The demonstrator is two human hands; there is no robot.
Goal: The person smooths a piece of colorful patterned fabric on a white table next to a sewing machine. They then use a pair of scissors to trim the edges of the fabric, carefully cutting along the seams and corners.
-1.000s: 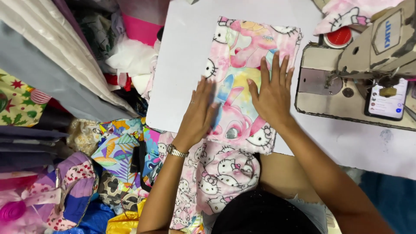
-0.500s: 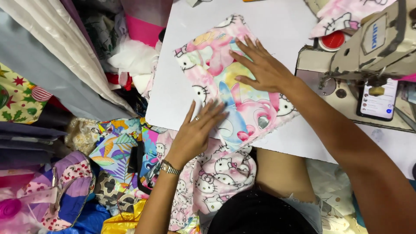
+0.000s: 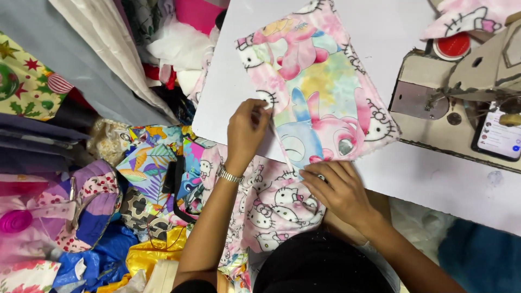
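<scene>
We see the cloth [image 3: 320, 103] lying flat on the white table [image 3: 380, 32], left of the sewing machine [image 3: 461, 92]; the left hand [image 3: 247, 130] pinches its near left edge; the right hand [image 3: 336, 190] pinches its near corner, fingers curled; a phone [image 3: 496, 135] rests on the machine.

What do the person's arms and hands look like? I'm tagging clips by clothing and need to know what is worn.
Both forearms are bare, with no sleeves in view and no gloves. The left hand has a silver-coloured metal link band at its wrist, like a watch strap or bracelet. The right hand shows nothing at the wrist. I cannot make out any rings.
</scene>
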